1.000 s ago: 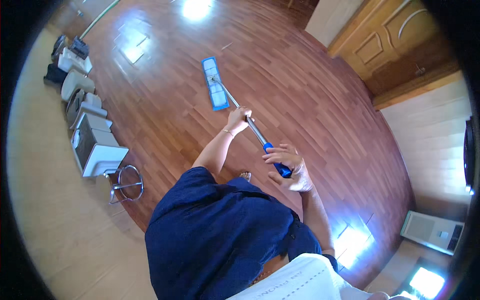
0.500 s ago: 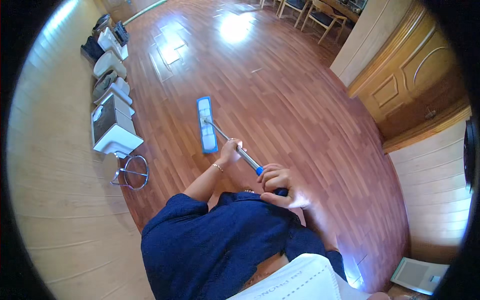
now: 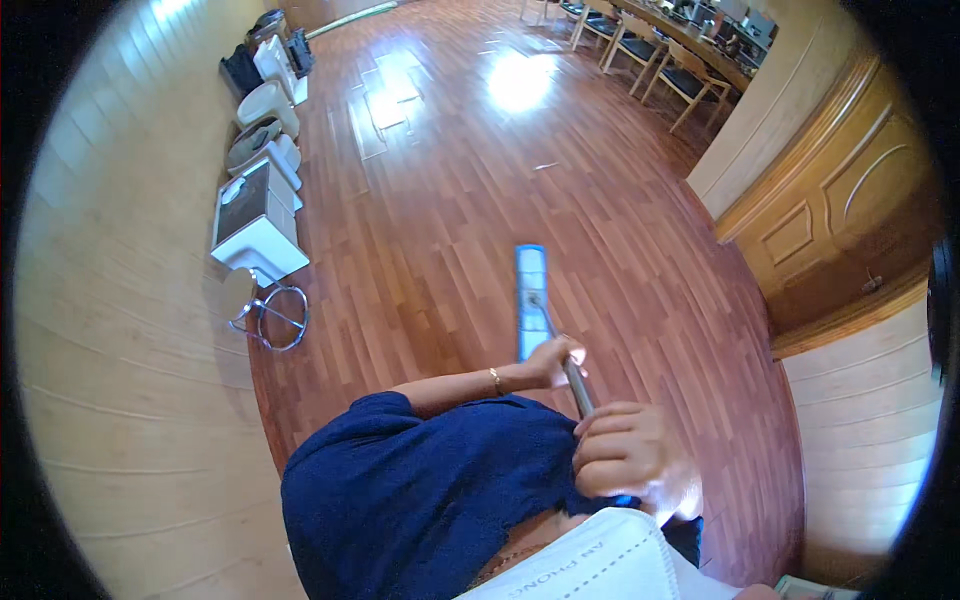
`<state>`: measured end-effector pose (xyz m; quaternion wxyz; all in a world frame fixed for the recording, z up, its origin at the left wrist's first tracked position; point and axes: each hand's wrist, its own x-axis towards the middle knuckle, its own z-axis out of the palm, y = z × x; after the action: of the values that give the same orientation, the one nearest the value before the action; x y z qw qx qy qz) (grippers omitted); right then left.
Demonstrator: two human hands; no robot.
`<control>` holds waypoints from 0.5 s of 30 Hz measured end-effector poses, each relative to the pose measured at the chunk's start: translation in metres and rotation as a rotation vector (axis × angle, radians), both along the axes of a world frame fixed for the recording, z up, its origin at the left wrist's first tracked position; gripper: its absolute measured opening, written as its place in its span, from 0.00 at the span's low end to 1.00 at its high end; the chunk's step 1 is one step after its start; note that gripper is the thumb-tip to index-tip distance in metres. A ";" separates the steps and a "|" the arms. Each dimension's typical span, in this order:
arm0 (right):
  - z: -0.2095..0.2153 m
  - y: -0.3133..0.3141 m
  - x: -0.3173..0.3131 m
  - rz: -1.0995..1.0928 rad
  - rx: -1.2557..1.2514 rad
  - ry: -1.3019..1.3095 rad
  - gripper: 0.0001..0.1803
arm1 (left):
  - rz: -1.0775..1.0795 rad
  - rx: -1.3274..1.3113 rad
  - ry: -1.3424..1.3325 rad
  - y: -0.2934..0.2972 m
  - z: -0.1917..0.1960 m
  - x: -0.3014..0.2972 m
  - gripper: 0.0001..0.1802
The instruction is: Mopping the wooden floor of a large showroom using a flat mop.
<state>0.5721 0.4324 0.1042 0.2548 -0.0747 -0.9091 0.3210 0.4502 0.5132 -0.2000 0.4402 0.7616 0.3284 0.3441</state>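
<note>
A flat floor mop (image 3: 533, 268) with a white and blue rectangular head rests on the brown wood floor (image 3: 420, 240) in front of me. Its metal handle (image 3: 577, 388) slants back toward my body. My left hand (image 3: 550, 364), with a bracelet at the wrist, is closed around the pole just above the mop head. Higher up, my right hand (image 3: 625, 450) wraps the upper part of the handle, near my waist. The right hand looks a little blurred, and its palm side is hidden. A blue bit of the handle end shows below it.
Along the left wall stand a round metal stool (image 3: 270, 312), a white cabinet (image 3: 262, 243) with a dark top, and several chairs and bags. At the far right are wooden chairs (image 3: 690, 85) beside a long table. A wooden door (image 3: 815, 215) is on the right.
The mop head has swung to the right and closer to me. Both hands moved right with the handle, the right one also down toward my body. My view has shifted somewhat.
</note>
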 end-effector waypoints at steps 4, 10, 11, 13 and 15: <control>0.003 -0.010 -0.010 0.115 0.048 0.059 0.16 | -0.166 -0.119 -0.090 -0.020 0.005 0.031 0.20; -0.008 -0.013 -0.007 -0.088 0.025 0.083 0.22 | -0.113 0.378 -0.118 -0.006 0.024 0.034 0.24; -0.018 -0.004 -0.007 -0.110 -0.050 0.142 0.22 | -0.089 0.132 -0.025 0.004 0.060 0.017 0.19; -0.033 0.007 -0.003 -0.127 -0.048 0.119 0.22 | 0.080 0.107 -0.190 0.010 0.137 -0.007 0.10; -0.048 0.012 -0.001 -0.168 -0.125 0.071 0.22 | -0.054 0.104 -0.319 0.002 0.218 -0.037 0.16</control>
<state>0.5715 0.4449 0.0559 0.3079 -0.1551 -0.8682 0.3569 0.4127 0.5150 0.0184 0.4559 0.7276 0.2156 0.4651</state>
